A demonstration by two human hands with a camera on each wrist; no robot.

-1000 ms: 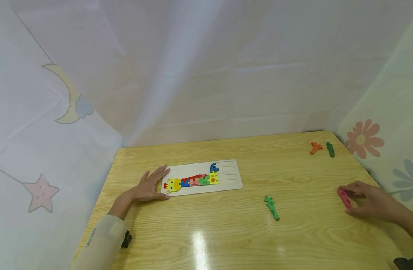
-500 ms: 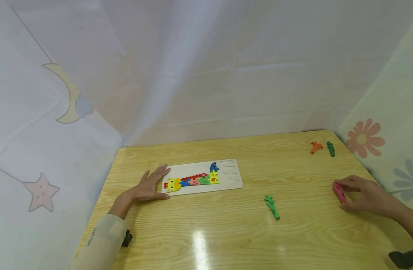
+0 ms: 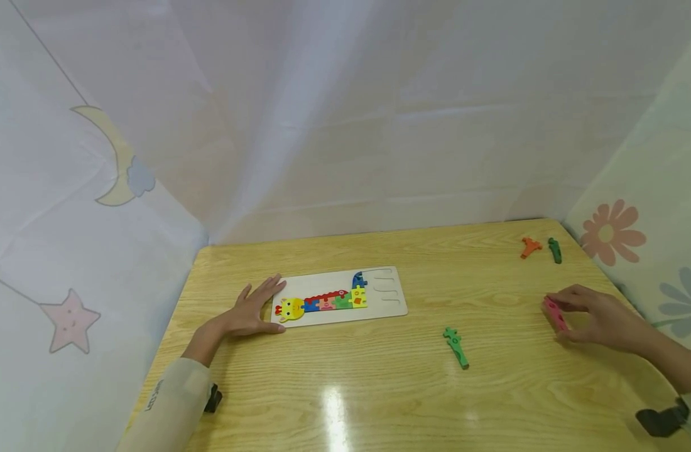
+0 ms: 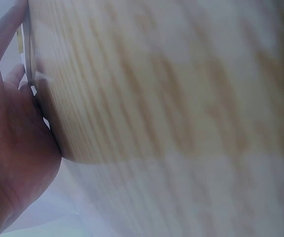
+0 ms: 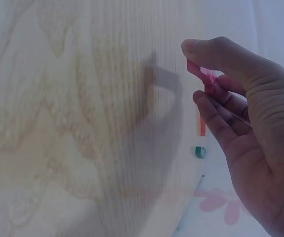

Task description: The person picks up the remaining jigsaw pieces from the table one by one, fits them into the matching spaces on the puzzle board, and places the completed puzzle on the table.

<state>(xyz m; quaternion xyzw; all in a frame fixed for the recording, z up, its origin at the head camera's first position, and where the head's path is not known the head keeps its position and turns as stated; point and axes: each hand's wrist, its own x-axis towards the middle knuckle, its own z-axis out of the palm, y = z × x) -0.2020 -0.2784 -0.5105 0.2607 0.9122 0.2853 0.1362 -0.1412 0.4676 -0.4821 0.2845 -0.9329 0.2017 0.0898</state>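
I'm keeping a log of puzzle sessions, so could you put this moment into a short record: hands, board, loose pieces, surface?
Left hand: spread at the giraffe-head end of the board
Right hand: pinches the pink piece
Puzzle board: white; yellow giraffe head and joined coloured pieces on it, leg outlines uncovered at the other end
Loose near the person: light green piece, right of the board
Loose at the far right corner: orange piece and dark green piece, side by side
Surface: wooden table

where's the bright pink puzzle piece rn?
In the head view, the bright pink puzzle piece is on the right, pinched in the right hand, lower in frame than the orange piece and dark green piece.
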